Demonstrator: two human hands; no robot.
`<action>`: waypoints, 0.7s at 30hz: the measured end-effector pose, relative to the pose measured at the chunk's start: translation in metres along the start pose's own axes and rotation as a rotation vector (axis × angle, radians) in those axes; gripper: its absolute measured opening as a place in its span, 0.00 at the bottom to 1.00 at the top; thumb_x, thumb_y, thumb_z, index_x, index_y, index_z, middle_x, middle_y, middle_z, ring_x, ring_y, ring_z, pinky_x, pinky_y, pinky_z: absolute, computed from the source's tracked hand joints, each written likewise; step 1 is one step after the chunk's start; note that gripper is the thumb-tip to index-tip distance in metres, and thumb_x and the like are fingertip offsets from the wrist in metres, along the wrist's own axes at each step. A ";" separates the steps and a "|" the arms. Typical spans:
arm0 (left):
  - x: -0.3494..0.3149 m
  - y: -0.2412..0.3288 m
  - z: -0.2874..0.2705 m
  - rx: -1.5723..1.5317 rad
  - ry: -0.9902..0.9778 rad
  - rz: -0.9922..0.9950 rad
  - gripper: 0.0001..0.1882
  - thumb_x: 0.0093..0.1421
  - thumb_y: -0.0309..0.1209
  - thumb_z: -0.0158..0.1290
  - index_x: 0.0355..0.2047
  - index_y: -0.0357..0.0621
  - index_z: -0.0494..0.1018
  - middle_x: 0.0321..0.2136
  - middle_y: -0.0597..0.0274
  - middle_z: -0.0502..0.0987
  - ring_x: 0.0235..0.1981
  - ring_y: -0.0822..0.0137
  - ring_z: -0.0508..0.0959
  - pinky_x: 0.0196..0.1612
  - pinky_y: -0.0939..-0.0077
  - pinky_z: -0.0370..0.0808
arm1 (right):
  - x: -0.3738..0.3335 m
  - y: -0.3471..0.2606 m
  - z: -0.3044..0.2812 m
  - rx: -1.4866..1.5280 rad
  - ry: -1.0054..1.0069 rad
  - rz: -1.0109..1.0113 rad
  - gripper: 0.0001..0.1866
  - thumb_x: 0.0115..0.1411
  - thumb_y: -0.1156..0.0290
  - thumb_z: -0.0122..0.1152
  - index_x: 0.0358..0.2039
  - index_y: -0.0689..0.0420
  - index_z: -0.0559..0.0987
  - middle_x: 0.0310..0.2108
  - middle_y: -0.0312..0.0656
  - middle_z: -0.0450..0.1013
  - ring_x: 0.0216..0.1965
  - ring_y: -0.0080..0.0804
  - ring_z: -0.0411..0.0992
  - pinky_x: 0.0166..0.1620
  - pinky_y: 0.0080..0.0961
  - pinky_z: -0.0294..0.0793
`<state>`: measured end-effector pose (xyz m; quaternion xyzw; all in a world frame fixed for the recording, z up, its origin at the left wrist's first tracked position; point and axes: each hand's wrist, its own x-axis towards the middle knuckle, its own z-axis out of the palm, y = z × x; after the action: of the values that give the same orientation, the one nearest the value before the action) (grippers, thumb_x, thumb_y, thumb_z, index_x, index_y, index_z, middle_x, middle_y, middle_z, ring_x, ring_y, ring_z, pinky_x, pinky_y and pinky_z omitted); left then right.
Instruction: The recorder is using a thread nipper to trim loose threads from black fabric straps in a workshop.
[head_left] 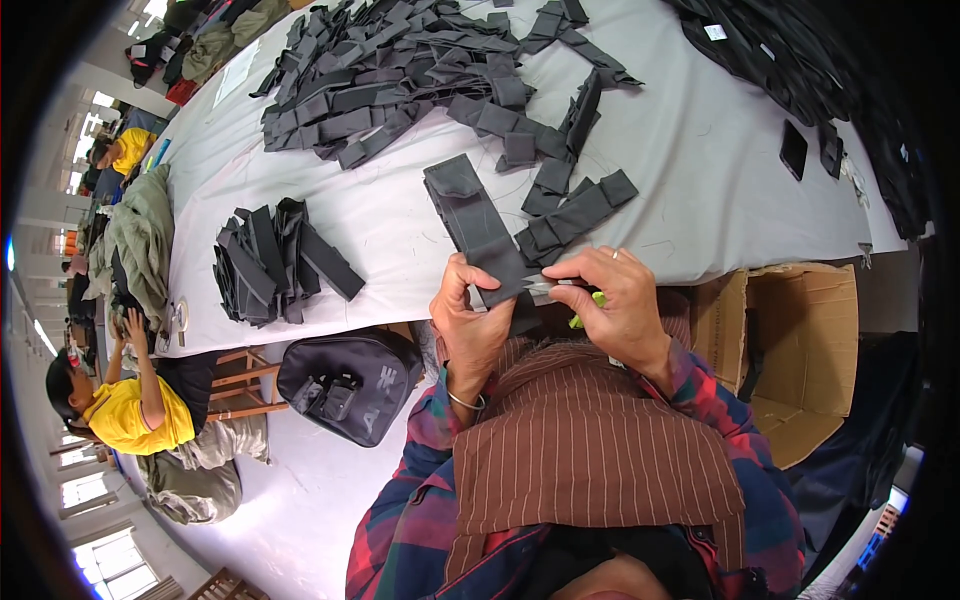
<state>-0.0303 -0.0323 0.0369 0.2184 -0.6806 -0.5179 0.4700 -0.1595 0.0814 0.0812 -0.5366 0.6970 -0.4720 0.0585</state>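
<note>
My left hand [472, 318] is closed on the lower end of a dark grey fabric strip [478, 222], thumb on top; the strip has folded, stitched sections and slants up over the table edge. My right hand [618, 308] grips a small pair of thread snips [600, 298] with yellow-green handles, their metal tips at the strip's lower right edge. Fingers partly hide the snips. Just beyond my hands lies another folded grey strip [580, 215], linked to a trail of similar pieces.
A big heap of grey strips [400, 75] covers the far table, and a smaller stack [275, 262] lies left. A phone [793, 150] and black garments [790, 50] are at right. Below stand a cardboard box [800, 350] and black bag [350, 385]. A person in yellow [140, 415] works at left.
</note>
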 end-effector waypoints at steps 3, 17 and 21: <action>0.000 0.000 0.000 0.030 -0.008 0.019 0.14 0.47 0.14 0.59 0.26 0.41 0.65 0.29 0.62 0.72 0.33 0.72 0.74 0.39 0.84 0.68 | -0.001 -0.001 0.000 -0.028 0.006 -0.008 0.07 0.49 0.69 0.66 0.30 0.53 0.78 0.25 0.35 0.74 0.26 0.35 0.70 0.31 0.30 0.64; 0.000 -0.001 -0.002 0.049 -0.003 0.024 0.14 0.46 0.14 0.58 0.27 0.41 0.65 0.29 0.63 0.72 0.33 0.73 0.74 0.38 0.84 0.68 | -0.004 -0.006 0.003 -0.034 0.020 0.063 0.06 0.50 0.70 0.64 0.29 0.54 0.78 0.25 0.36 0.74 0.29 0.36 0.72 0.31 0.31 0.65; 0.004 -0.002 -0.001 0.052 -0.005 0.035 0.14 0.46 0.13 0.58 0.26 0.40 0.65 0.28 0.63 0.71 0.32 0.73 0.73 0.38 0.84 0.68 | -0.001 -0.001 0.005 -0.061 0.043 0.023 0.07 0.50 0.70 0.65 0.29 0.54 0.78 0.25 0.36 0.74 0.28 0.36 0.71 0.31 0.31 0.64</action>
<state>-0.0322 -0.0369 0.0367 0.2176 -0.6987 -0.4921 0.4715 -0.1553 0.0789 0.0791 -0.5200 0.7183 -0.4611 0.0322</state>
